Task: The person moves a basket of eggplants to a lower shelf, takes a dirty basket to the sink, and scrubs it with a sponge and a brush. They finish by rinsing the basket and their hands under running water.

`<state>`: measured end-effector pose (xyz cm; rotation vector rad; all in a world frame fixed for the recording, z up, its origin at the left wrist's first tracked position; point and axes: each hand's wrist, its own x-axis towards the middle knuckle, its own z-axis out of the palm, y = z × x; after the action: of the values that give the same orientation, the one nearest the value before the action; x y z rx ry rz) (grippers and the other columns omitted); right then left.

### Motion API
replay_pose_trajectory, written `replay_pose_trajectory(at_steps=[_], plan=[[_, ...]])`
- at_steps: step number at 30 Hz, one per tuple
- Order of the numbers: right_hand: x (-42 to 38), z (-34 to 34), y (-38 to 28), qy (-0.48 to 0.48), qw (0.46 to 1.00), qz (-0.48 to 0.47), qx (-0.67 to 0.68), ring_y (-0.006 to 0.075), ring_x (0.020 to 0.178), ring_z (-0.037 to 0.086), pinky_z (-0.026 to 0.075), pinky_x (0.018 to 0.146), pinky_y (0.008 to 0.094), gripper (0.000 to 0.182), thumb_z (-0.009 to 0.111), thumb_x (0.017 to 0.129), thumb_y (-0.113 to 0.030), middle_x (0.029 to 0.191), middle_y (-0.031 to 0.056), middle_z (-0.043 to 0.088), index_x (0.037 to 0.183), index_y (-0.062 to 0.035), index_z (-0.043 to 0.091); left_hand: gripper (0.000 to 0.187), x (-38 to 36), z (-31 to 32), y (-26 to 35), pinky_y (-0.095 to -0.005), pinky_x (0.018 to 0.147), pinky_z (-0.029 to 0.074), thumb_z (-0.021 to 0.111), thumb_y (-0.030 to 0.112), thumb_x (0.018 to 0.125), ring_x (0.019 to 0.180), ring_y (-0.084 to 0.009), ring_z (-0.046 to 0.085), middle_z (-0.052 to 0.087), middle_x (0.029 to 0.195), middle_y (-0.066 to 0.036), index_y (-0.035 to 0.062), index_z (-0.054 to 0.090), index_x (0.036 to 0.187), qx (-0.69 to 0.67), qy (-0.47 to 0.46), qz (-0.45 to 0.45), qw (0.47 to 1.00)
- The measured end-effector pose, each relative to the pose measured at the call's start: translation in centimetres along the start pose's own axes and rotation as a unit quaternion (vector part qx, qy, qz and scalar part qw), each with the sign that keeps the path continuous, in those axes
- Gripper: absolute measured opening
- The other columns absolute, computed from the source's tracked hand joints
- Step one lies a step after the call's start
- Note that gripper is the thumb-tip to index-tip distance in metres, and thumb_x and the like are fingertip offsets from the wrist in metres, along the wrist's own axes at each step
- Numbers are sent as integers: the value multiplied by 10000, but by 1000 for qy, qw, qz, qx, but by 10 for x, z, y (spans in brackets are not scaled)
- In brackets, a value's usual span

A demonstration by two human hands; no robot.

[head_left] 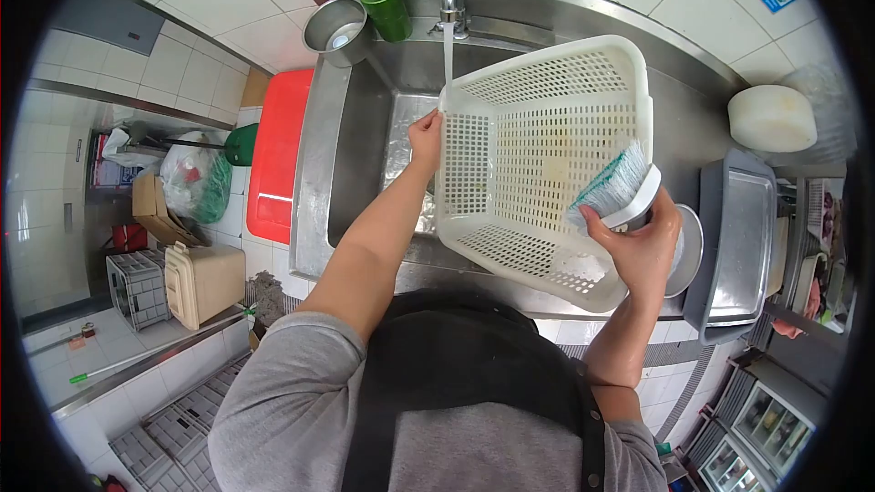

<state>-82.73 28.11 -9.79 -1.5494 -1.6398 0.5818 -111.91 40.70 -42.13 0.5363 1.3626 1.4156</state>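
Note:
A white perforated plastic basket (547, 77) lies tilted across the sink and the steel counter, its inside facing me. My left hand (426, 138) is closed on the basket's left rim, close to the stream of water. In my right hand (643, 241) is a scrub brush (612, 189) with white and green bristles and a white back. The bristles overlap the right wall of the basket in this view. White foam (581, 266) sits in the basket's lower right corner. Water runs from the faucet (453, 2) down by the basket's upper left corner.
Behind the steel sink (351, 141) stand a green pump bottle (386, 7) and a metal pot (337, 27). A red lid (281, 155) is at the left. On the right are a round bowl (690, 255), a grey tray (736, 241) and a white round block (772, 118).

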Motion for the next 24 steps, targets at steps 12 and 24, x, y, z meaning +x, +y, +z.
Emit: replay_pose_trajectory(at_steps=[12,24], plan=[[-5,10,1,-11,1000,-9,24,257,810,692,530,754,343,534,892,588,-132,887,157,701,1032,48,654,366,2,0,24,-333,656,496,701,171,840,666,-160,615,705,786,-146,-65,688,1119,373,130,70,916],[-3,1,1,5,1000,-15,27,220,757,680,527,727,325,524,897,584,-139,843,143,701,1010,50,658,286,11,-5,-3,-331,789,544,583,119,962,863,-194,665,712,1031,-144,-70,673,1157,-40,18,-13,999]])
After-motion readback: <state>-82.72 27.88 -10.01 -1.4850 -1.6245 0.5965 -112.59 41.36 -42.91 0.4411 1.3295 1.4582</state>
